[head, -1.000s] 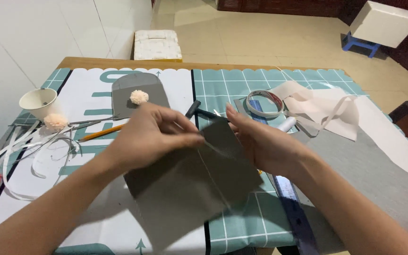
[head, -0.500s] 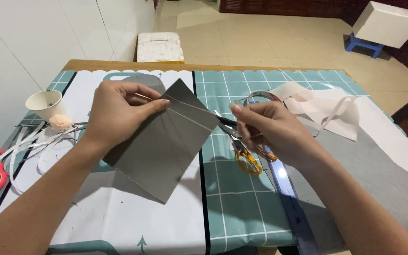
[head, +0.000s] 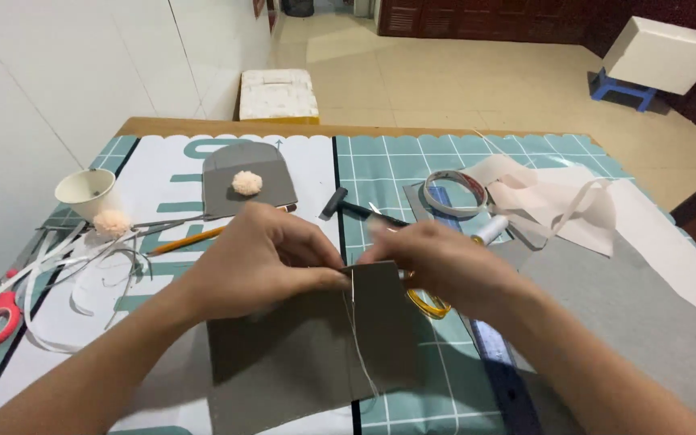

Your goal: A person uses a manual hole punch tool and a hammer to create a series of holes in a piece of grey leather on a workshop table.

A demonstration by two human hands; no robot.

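Head view: left hand point(head: 263, 258) is pinching the top edge of the grey card sheet point(head: 300, 354) at table centre. Right hand point(head: 437, 262), at three o'clock, is gripping yellow-handled scissors point(head: 427, 302). Sheet is looking light, semi-stiff; edges suit holding.

hands point(head: 348, 262) gripping grey sheet point(head: 308, 354), yellow-handled scissors point(head: 427, 302)

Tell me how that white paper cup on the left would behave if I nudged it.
The white paper cup looks thin-walled, so probably very light. It lies tilted with its mouth facing the camera, so a nudge would likely roll it in a curve. The paper strips beside it might snag it.
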